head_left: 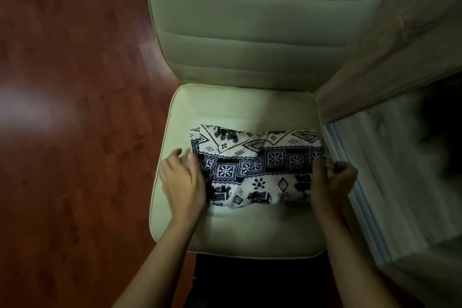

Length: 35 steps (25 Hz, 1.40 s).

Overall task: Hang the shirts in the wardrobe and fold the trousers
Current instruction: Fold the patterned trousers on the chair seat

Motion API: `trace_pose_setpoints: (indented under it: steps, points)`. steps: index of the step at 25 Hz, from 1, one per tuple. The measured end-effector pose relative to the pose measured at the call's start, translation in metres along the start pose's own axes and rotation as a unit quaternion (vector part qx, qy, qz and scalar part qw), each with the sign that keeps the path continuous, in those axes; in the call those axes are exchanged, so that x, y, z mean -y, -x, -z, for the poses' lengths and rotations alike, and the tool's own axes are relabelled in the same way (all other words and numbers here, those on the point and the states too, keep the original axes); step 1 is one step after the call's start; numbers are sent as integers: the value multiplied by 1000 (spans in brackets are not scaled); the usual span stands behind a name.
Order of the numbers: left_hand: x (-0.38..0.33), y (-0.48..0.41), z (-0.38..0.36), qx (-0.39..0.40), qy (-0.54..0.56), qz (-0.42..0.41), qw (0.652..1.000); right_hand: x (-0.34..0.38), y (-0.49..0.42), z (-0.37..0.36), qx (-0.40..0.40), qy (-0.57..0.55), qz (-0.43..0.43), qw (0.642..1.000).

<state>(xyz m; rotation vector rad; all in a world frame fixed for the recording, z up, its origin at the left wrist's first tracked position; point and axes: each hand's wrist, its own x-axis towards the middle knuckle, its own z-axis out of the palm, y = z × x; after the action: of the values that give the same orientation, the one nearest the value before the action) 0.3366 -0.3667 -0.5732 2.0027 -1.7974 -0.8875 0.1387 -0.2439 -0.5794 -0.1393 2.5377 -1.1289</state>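
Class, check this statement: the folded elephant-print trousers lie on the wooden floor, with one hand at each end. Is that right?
Not quite. The head view shows the trousers lying on the chair seat, not on the floor beside it. The rest holds: the left hand is at one end and the right hand at the other.
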Motion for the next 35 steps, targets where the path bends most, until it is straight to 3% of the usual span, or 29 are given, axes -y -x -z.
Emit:
trace_pose_setpoints:
  steps: [6, 9, 13, 16, 19, 21, 25, 32, 35]
  points:
    - [-39, -45, -37, 25, -157, -68, 985, 22, -23, -38, 53, 61, 28, 996]
    - [-28, -63, -36, 46, -212, -79, 973, 24, -30, -30, 32, 136, 27, 990]
    - [-21, -77, -18, 2, -163, -27, 986, 20, -40, -7, 14, 184, -11, 983]
    - [-24, -71, -12, 16, -116, -91, 989, 14, -36, -9, 31, 176, 41, 983]
    - [-21, -40, -13, -21, -28, 1, 999, 4, -25, -7, 2, 172, 28, 985]
    - [-11, -9, -20, 1, -65, 33, 997, -5, -12, -8, 9, 174, -17, 985]
    - [-3, 9, -35, 44, -128, -23, 991, -11, 4, -13, 67, 190, 25, 979]
    - [9, -28, -20, -10, -175, -74, 982, -17, 2, -11, 17, 219, 55, 974]
    - [-1, -19, -22, -50, -176, -146, 972, -14, 14, -20, -50, 239, 94, 965]
